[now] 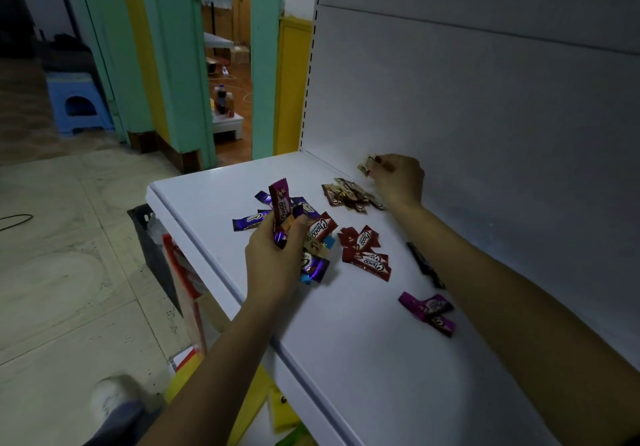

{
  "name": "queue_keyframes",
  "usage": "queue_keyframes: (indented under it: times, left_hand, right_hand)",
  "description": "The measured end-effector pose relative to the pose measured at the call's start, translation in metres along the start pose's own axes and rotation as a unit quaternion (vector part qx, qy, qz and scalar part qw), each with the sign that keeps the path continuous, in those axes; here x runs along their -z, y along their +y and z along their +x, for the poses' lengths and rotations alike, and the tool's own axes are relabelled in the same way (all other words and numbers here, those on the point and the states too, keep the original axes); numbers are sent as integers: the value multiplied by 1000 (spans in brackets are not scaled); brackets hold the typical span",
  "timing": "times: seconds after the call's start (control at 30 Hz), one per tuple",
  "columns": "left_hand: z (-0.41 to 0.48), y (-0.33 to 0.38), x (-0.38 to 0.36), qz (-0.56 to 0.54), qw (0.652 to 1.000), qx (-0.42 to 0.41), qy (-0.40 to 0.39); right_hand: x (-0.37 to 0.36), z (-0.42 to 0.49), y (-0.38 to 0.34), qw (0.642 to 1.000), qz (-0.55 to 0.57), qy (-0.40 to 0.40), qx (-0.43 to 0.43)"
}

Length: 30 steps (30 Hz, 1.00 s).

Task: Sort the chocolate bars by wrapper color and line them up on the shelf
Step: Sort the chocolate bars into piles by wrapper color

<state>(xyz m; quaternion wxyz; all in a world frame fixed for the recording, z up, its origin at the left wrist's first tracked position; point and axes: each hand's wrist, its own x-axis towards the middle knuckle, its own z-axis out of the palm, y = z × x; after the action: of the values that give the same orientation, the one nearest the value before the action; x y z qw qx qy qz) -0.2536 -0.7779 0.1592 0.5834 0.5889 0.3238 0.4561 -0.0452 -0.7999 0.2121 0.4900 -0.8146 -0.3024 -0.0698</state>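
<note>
**Sorting under way on the white shelf**

The person's left hand [273, 255] is hovering over the near-left part of the shelf [363, 359], its grip curling around a small bundle of bars. A magenta bar [280, 200] is sticking upright out of the top of the fist, with the thumb pressing across an orange-tinted wrapper beside it.

Just under and right of that hand, a mixed heap [317, 262] is lying on the shelf. It holds red, beige, blue and violet wrappers, all overlapping.

The right hand [398, 175] is reaching to the far side of the shelf, close against the back panel [485, 116]. Its fingertips are pinching a beige bar [365, 166] at one end. I cannot tell whether the bar is touching the shelf.

Sorted clusters are forming around the hands:
- The brown-and-beige pile [349, 194] is sitting just near of the right hand.
- The violet bars [247, 221] are fanning out at the far left, partly behind the left hand.
- The red bars [363, 251] are lying in the middle, between the two forearms.
- A dark bar [424, 264] is lying alone beside the right forearm.
- A magenta pair [429, 310] is crossing at the near right.

Beyond the shelf's left edge a black crate [149, 238] is standing on the tiled floor. Further off, a blue stool [74, 103] is standing — well apart from the shelf.
</note>
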Motion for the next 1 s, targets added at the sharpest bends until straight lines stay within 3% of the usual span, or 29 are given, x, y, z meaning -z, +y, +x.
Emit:
queue_keyframes:
  times: [0.1,0.23,0.33,0.4,0.47,0.57,0.63,0.7,0.83,1.0]
  left_hand:
    - [2,-1,0,-4,1000,-2,-13]
    - [2,0,0,-8,999,-8,-30]
    - [3,-1,1,-6,999,1,-37]
    - [2,-1,1,-3,999,1,-44]
    - [1,1,1,5,999,1,-49]
    - [-1,2,3,15,998,-20,-64]
    - [-2,2,4,38,995,-43,-76]
    - [-4,2,5,58,993,-46,-94]
    - [-6,3,6,79,991,-39,-101]
    - [-7,5,6,93,989,-42,-103]
  right_hand:
    - [-13,3,12,990,-91,-49,98]
    - [-31,0,31,947,-230,-190,116]
    - [-29,-3,33,938,-241,-217,121]
    - [-24,-11,23,957,-175,-188,137]
    - [-17,-28,2,975,-18,-193,108]
    - [-1,-59,-30,932,169,-311,74]
    - [5,-77,-39,910,179,-359,108]
    - [5,-88,-40,902,215,-366,76]
    - [9,-90,-37,911,288,-285,-69]
    - [45,-79,-18,943,229,-216,-108]
